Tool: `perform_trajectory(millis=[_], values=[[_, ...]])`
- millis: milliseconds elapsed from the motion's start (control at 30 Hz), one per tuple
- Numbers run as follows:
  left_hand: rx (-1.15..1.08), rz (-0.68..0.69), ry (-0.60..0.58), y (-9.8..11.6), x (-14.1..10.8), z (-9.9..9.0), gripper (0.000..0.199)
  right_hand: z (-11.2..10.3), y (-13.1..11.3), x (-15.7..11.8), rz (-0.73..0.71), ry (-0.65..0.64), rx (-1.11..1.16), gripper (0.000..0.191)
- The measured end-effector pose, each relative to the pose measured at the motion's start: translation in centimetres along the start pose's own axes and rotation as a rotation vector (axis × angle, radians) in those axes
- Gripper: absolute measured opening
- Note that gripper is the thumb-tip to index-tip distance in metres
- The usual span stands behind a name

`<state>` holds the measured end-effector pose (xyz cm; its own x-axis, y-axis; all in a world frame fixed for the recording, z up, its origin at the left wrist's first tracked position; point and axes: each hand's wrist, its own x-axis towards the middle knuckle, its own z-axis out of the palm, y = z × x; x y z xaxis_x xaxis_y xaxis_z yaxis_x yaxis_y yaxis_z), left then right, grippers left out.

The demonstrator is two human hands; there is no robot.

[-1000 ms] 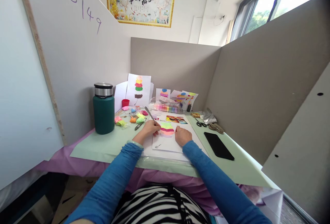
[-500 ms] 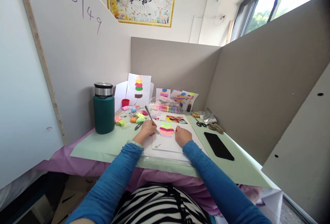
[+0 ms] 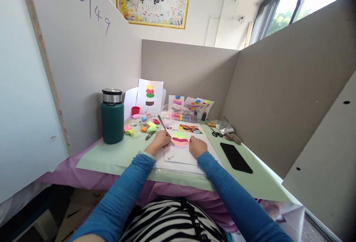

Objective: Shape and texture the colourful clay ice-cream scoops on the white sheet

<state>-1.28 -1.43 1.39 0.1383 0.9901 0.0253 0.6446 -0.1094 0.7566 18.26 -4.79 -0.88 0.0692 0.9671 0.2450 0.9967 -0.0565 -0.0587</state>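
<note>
My left hand (image 3: 162, 139) is closed round a metal fork (image 3: 162, 122), its handle slanting up to the left. The tines point down at the left edge of a layered patch of coloured clay (image 3: 180, 139) in green, dark red, pink and lilac. That patch lies on a white sheet of paper (image 3: 180, 157). On the sheet's right side rests my right hand (image 3: 197, 146), its fingers curled in beside the patch; whether anything is inside them is hidden.
A green bottle (image 3: 112, 117) stands at left, near several bags of coloured clay (image 3: 151, 127). To the right lie a black phone (image 3: 236, 157) and scissors (image 3: 217, 133). Drawings (image 3: 150, 95) lean at the back, behind a clear pack of colours (image 3: 180, 116). Panels (image 3: 189, 69) enclose the table.
My left hand and the fork have shifted slightly right, the tines now further over the patch's left edge. My right hand stays in place.
</note>
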Motion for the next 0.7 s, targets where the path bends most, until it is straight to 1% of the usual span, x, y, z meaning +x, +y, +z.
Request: perform_trajectory(millis=[100, 267, 367, 433, 533, 600, 700], values=[[0.017, -0.011, 0.038, -0.21, 0.19, -0.05, 0.014, 0.02, 0.04, 0.04, 0.000, 0.007, 0.010, 0.026], [0.052, -0.010, 0.060, -0.35, 0.24, -0.12, 0.017, -0.16, -0.01, -0.04, 0.005, -0.006, -0.006, 0.026], [0.073, 0.031, 0.088, -0.20, 0.01, -0.23, 0.016, -0.18, -0.01, -0.06, 0.002, -0.004, -0.008, 0.025], [0.049, 0.087, 0.075, -0.01, -0.25, -0.27, 0.014, -0.13, 0.02, -0.05, -0.001, -0.001, -0.003, 0.025], [0.008, 0.129, 0.006, 0.21, -0.51, -0.15, 0.013, -0.02, 0.10, 0.02, 0.000, -0.002, 0.005, 0.025], [0.019, 0.107, -0.014, 0.21, -0.45, 0.01, 0.013, 0.03, 0.14, 0.06, 0.000, -0.004, 0.010, 0.026], [0.061, 0.059, 0.013, -0.02, -0.09, 0.14, 0.013, 0.03, 0.15, 0.08, 0.001, -0.006, 0.014, 0.026]])
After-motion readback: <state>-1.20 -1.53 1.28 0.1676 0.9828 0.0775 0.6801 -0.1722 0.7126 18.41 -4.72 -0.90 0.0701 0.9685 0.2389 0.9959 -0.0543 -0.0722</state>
